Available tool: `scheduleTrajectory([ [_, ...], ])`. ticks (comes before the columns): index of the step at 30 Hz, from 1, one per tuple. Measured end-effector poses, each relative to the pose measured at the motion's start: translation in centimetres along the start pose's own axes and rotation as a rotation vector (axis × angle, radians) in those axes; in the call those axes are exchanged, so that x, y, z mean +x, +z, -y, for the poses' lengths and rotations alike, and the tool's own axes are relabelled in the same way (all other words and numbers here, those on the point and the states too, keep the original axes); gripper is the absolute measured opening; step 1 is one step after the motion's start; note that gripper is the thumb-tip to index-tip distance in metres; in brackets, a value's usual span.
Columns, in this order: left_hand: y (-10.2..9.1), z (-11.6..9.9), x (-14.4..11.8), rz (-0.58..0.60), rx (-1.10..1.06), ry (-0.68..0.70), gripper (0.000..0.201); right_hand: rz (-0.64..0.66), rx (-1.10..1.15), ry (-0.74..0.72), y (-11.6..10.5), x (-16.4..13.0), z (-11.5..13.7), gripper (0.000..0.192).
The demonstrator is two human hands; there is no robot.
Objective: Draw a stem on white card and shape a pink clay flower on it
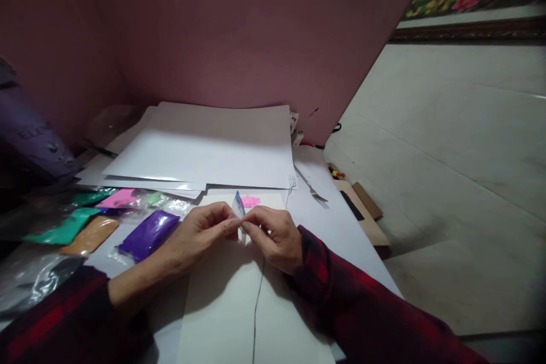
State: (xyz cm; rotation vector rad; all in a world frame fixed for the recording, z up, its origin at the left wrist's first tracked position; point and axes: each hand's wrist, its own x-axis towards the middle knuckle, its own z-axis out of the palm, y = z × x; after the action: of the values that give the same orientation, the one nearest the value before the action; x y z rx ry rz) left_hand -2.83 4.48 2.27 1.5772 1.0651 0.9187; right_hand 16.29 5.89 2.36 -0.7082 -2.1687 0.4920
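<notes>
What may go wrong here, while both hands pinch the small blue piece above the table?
The small blue pointed piece is held only by fingertips of the left hand and right hand, so it might slip. The thin dark wire hanging below could snag the red checked sleeve. The metal fork lies close.

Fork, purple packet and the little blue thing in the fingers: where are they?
fork (310,187), head view, on its handle.
purple packet (148,234), head view, on its middle.
blue piece (238,203), head view, on its tip above the fingertips.

White sheets (205,151) lie stacked on the worktop (341,227), a fork (313,189) just right of them. Purple (148,234), orange (89,236) and green packets (63,228) lie left.
</notes>
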Motion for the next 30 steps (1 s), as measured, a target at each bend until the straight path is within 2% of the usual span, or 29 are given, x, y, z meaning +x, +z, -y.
scheduleTrajectory([
  [2, 0.2, 0.0, -0.1, -0.034, 0.083, 0.011, 0.028, -0.049, -0.053, -0.005, 0.0, 0.0, 0.0, 0.014],
  [6, 1.0, 0.1, -0.4, -0.176, 0.35, 0.035, 0.025, -0.15, -0.296, -0.148, 0.2, -0.2, 0.1, 0.017],
  [9, 1.2, 0.1, -0.7, -0.296, 0.527, 0.084, 0.02, -0.168, -0.428, -0.215, 0.3, -0.4, 0.2, 0.022],
  [11, 1.2, 0.0, -0.8, -0.365, 0.552, 0.13, 0.013, -0.13, -0.444, -0.275, 0.3, -0.4, 0.4, 0.023],
  [13, 1.2, 0.0, -0.9, -0.387, 0.497, 0.197, 0.005, -0.119, -0.432, -0.327, 0.4, -0.5, 0.5, 0.022],
  [15, 1.2, -0.1, -1.1, -0.378, 0.436, 0.281, 0.006, -0.162, -0.398, -0.294, 0.6, -0.5, 0.6, 0.019],
  [18, 1.4, 0.0, -1.3, -0.372, 0.422, 0.411, 0.005, -0.262, -0.297, -0.084, 0.8, -0.5, 0.8, 0.02],
  [20, 1.4, 0.2, -1.2, -0.391, 0.469, 0.467, 0.005, -0.283, -0.24, 0.023, 0.9, -0.5, 0.8, 0.023],
  [22, 1.2, 0.5, -1.1, -0.4, 0.54, 0.574, 0.009, -0.277, -0.221, 0.036, 0.9, -0.5, 0.8, 0.023],
  [25, 1.1, 0.8, -0.8, -0.417, 0.669, 0.799, 0.019, -0.273, -0.255, -0.104, 0.9, -0.5, 1.0, 0.021],
  [26, 1.1, 0.9, -0.8, -0.438, 0.723, 0.835, 0.021, -0.276, -0.284, -0.165, 0.9, -0.5, 1.2, 0.021],
  [28, 1.3, 0.8, -0.9, -0.452, 0.814, 0.799, 0.024, -0.264, -0.344, -0.266, 0.8, -0.5, 1.5, 0.023],
  [30, 1.5, 0.7, -1.1, -0.412, 0.809, 0.731, 0.031, -0.242, -0.385, -0.338, 0.7, -0.6, 1.6, 0.025],
])
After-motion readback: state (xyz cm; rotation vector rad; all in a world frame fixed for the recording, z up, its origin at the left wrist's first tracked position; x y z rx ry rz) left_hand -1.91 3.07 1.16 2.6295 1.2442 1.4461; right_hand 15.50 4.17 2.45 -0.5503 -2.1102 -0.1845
